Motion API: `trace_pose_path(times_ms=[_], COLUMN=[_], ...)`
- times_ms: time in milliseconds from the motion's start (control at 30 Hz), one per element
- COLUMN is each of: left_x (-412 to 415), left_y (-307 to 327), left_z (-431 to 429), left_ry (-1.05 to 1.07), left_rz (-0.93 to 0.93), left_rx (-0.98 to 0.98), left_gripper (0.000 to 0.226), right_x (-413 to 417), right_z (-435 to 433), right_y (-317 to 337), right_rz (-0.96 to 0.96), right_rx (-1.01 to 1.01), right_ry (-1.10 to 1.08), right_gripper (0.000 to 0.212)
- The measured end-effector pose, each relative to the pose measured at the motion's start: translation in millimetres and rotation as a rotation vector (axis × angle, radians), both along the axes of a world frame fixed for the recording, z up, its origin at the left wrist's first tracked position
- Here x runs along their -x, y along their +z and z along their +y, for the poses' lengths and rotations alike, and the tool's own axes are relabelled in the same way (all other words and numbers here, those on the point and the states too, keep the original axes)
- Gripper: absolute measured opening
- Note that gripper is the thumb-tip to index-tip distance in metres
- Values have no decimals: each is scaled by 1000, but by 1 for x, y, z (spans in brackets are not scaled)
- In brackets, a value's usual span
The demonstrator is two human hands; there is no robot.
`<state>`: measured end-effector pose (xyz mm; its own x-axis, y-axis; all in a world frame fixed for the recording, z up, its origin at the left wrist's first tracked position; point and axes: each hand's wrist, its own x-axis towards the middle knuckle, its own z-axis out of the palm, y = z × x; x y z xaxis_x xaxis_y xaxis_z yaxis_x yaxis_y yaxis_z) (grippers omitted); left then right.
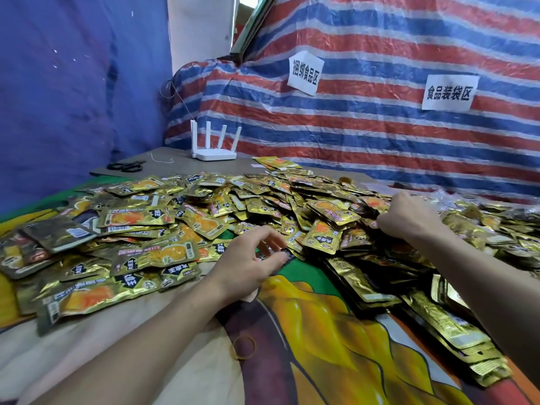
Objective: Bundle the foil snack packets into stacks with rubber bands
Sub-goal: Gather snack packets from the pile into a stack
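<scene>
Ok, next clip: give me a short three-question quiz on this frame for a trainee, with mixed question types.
1. True or false: a loose rubber band lies on the printed cloth just beside the left forearm, around no packets.
2. What stands at the far end, against the striped tarp?
A) a white router with four antennas
B) a kettle
C) a weighing scale
3. Which hand is further into the packet pile?

Key
1. True.
2. A.
3. The right hand; the left hand is at the pile's near edge.
</scene>
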<state>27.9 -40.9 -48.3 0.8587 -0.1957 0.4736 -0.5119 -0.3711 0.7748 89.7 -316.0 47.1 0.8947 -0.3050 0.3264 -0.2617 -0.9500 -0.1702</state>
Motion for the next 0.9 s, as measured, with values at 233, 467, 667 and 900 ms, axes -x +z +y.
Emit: trace_pose_path(times_ms=[233,467,667,900], left_x=[-6,4,7,7], left_y=[9,35,28,39], left_z=[14,61,102,115], left_ry=[212,527,636,426], left_rz=[-23,344,843,492], left_rx=[-218,-827,-1102,-1268], left_gripper=[18,94,134,67], right_x=[20,30,12,9], right_z=[65,156,184,179], right_y=[-8,-72,-80,-62], right_rz=[-202,133,371,436], right_rx=[65,-78,31,19], right_ry=[284,689,491,512], right_gripper=[51,70,85,29])
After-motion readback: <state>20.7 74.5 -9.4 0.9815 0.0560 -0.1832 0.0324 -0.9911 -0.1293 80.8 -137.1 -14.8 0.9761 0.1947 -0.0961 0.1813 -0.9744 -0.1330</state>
